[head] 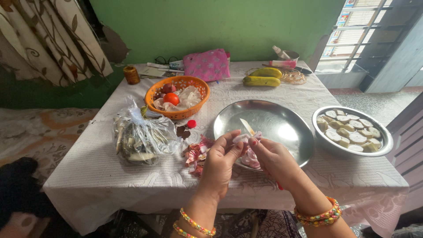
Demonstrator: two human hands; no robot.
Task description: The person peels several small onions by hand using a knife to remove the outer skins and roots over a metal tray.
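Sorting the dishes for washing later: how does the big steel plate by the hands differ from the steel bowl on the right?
The steel plate is wide, shallow and nearly bare, with only pinkish peel scraps at its near rim; the steel bowl is smaller, deeper and filled with pale sliced pieces. The plate sits under both hands; the bowl stands apart, untouched. Both are round, shiny metal.

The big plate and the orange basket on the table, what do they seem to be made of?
The big plate looks like polished steel: silver-grey, with bright window reflections on it. The orange basket seems to be moulded plastic: an even colour, with a regular pattern of holes in its wall.
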